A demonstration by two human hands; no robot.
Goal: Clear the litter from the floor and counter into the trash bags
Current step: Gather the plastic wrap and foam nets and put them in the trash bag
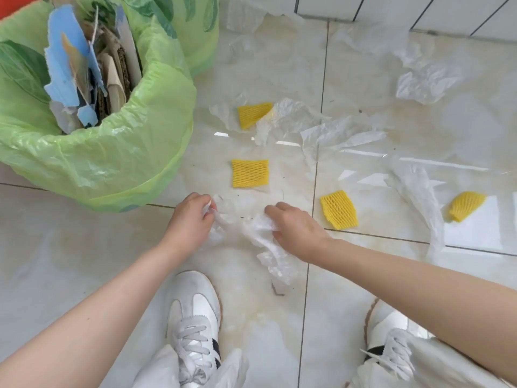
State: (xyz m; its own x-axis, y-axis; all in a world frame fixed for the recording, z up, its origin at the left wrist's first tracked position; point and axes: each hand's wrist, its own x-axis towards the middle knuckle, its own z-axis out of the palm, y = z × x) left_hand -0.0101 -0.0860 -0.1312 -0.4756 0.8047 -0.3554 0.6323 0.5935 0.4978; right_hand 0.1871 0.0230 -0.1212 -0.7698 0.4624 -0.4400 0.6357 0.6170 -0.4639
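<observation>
A crumpled clear plastic sheet [251, 233] lies on the tiled floor just ahead of my shoes. My left hand [193, 219] pinches its left end and my right hand [293, 231] grips its right part. Several yellow foam nets lie beyond: one straight ahead [249, 173], one to the right [339, 209], one farther back [253, 114], one at far right [465, 205]. More clear plastic sheets [330, 135] are scattered across the floor. A green trash bag [112, 152] at the left holds cardboard and blue paper scraps.
A second green bag [201, 37] with a leaf print stands behind the first. A white tiled wall [419, 12] runs along the back right. My two white sneakers, the left [195, 317] and the right [391, 345], stand at the bottom of the view.
</observation>
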